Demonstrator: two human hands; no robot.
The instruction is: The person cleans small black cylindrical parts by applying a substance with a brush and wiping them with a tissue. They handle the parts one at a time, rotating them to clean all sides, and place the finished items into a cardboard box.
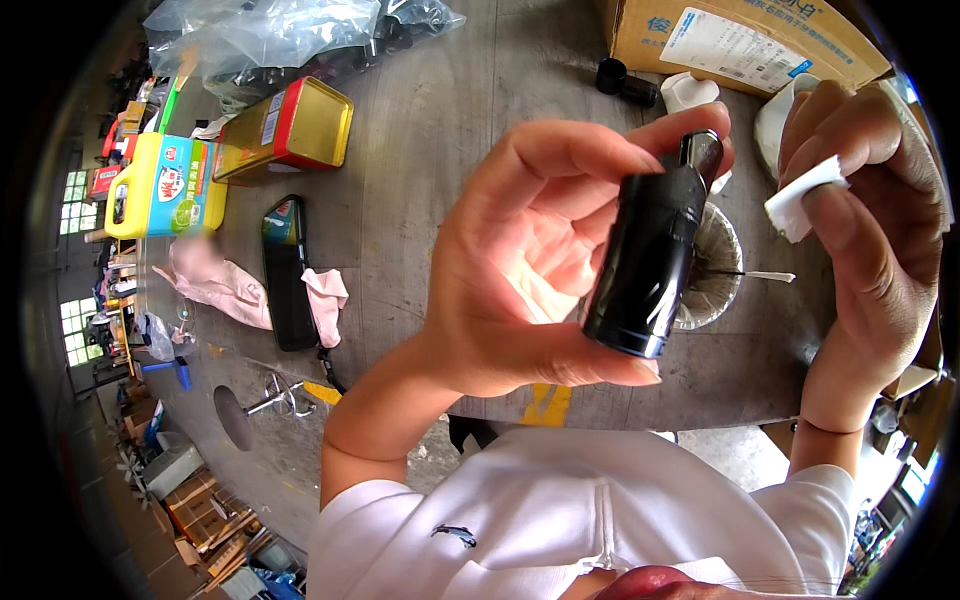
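Observation:
My left hand (530, 250) grips a glossy black cylindrical part (645, 265) between thumb and fingers, held up above the table. A narrower curved piece with a shiny rim sticks out at its upper end. To the right, my raised right hand (875, 240) pinches a folded white wipe (805, 200), apart from the black part. Partly hidden behind the part is a round bowl (722, 245) with a crinkled liner. A thin stick with a white end (770, 276) lies across its rim.
At the back right stand a cardboard box (640, 45) and small black cylindrical pieces (612, 76). On the left are a yellow jug (130, 200), a red-and-gold tin (290, 125), a phone (290, 300) and pink cloth (225, 285). Clear plastic bags (250, 35) lie behind. A stool (235, 418) stands beyond the table edge.

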